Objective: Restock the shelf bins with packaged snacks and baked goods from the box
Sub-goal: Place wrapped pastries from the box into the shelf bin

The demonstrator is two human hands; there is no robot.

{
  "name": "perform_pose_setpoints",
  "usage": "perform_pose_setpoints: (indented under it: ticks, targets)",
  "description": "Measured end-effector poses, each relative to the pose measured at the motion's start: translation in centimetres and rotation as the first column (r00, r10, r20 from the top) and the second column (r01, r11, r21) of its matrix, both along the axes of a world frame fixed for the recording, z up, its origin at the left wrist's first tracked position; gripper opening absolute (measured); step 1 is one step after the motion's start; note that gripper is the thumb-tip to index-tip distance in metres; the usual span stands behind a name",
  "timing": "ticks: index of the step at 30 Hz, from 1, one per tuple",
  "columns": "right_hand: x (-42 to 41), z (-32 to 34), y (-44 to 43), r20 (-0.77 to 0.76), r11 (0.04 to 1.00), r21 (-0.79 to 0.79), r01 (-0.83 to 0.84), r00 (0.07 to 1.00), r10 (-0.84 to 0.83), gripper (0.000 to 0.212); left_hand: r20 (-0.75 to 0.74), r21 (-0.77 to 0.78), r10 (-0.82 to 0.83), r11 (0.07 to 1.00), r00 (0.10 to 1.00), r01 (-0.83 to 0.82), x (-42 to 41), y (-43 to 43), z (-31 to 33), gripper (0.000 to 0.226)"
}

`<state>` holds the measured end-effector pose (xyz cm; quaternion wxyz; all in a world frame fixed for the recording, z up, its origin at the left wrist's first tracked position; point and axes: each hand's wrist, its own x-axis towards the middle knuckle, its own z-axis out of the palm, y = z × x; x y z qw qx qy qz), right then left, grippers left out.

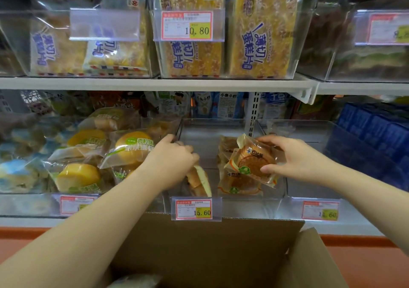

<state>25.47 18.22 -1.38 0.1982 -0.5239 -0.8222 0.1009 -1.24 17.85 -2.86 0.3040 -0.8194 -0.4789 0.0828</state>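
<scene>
1. The right hand [294,161] was clamped on a brown cake pack [252,161]; the thumb was under it and the fingers were on top; the pack was tilted.
2. That brown cake pack was up over the right side of the middle bin [254,199]; more cake packs [239,186] of the same kind lay in the bin just under it.
3. The left hand [174,159] reached into the left side of the same bin; its fingers were curled round the top of a bread pack [199,181]; the bread pack stood on its end near the front wall of the bin.
4. The two hands were apart, one on each side of the bin.
5. A price tag [194,209] with 15.60 on it hung on the front of the bin.
6. A brown box [210,254] sat open below the shelf, near the person; a pale pack [137,281] showed at its bottom edge, too blurry to tell what it was.
7. The bin to the left was full of yellow cakes [130,146] in clear bags.
8. Big packs of sliced cake [261,33] stood in the bins on the shelf above.
9. Blue packs [371,137] sat far to the right.
</scene>
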Motion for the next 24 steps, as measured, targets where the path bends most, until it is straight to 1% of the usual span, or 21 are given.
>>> perform_pose_setpoints:
  ticks: [2,3,6,9,12,15,17,20,24]
  targets:
    - [0.2,0.1,0.1,-0.035,1.0,0.01,0.011,0.999,-0.011,0.07,0.153,-0.022,-0.02,0.999,0.988,0.024,0.3,-0.4,1.1,0.025]
    - [0.2,0.1,0.2,-0.048,1.0,0.013,0.018,0.999,-0.017,0.07,0.236,-0.058,-0.017,0.998,0.972,0.031,0.5,-0.6,1.5,0.026]
    - [0.3,0.2,0.5,-0.066,0.999,0.015,0.029,0.997,-0.028,0.07,0.457,-0.222,0.061,0.974,0.888,0.047,1.4,-0.7,2.0,0.019]
    - [0.3,0.3,0.7,-0.036,1.0,0.003,0.025,0.999,-0.025,0.07,0.585,-0.37,0.152,0.924,0.797,0.095,2.1,-0.5,1.5,0.015]
    - [-0.2,0.7,1.1,0.029,1.0,-0.021,0.006,1.0,-0.005,0.071,0.659,-0.437,0.201,0.887,0.725,0.151,2.6,-0.6,0.4,0.014]
    - [-1.0,0.8,1.5,0.121,0.995,-0.092,-0.03,0.992,0.041,0.071,0.698,-0.49,0.25,0.85,0.672,0.192,3.2,-0.8,-1.2,0.013]
    - [-1.4,0.8,1.9,0.199,0.985,-0.165,-0.05,0.977,0.083,0.068,0.705,-0.515,0.272,0.832,0.655,0.208,3.4,-0.7,-2.3,0.014]
    - [-2.0,1.1,2.6,0.3,0.965,-0.255,-0.058,0.944,0.137,0.059,0.708,-0.552,0.313,0.804,0.633,0.22,3.9,-0.1,-3.7,0.014]
    - [-2.9,0.6,3.5,0.403,0.946,-0.321,-0.051,0.896,0.185,0.053,0.7,-0.581,0.331,0.779,0.632,0.236,5.0,0.7,-4.9,0.013]
